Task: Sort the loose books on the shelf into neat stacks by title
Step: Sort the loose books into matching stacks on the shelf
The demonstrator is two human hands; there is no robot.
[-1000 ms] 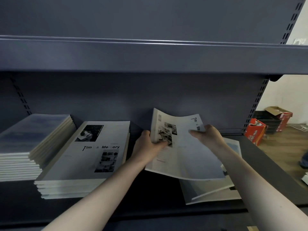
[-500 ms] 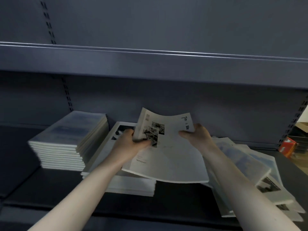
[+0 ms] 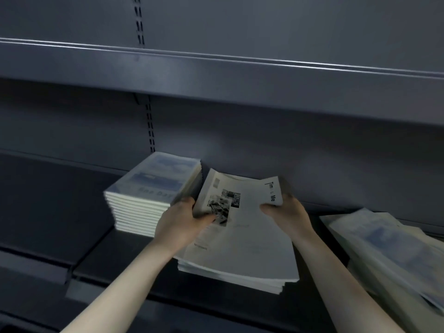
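Observation:
Both hands hold one thin white book [image 3: 249, 227] titled "Time & Memory", its cover bent upward at the far end. My left hand [image 3: 182, 219] grips its left edge and my right hand [image 3: 286, 212] grips its far right corner. The book's near end lies over a stack of the same white books [image 3: 230, 275] on the dark shelf [image 3: 125, 258]. To the left stands a taller neat stack of blue-covered books [image 3: 153, 191]. A loose, slanting pile of blue-covered books [image 3: 394, 248] lies at the right.
The upper shelf [image 3: 216, 75] juts out above the books and limits headroom. A slotted upright [image 3: 150, 121] runs down the grey back panel. A lower step of shelving [image 3: 33, 267] sits at the left.
The held book has moved left and down over the white stack, which it now covers. The view has swung left, bringing the blue stack toward the centre and the loose pile to the right edge.

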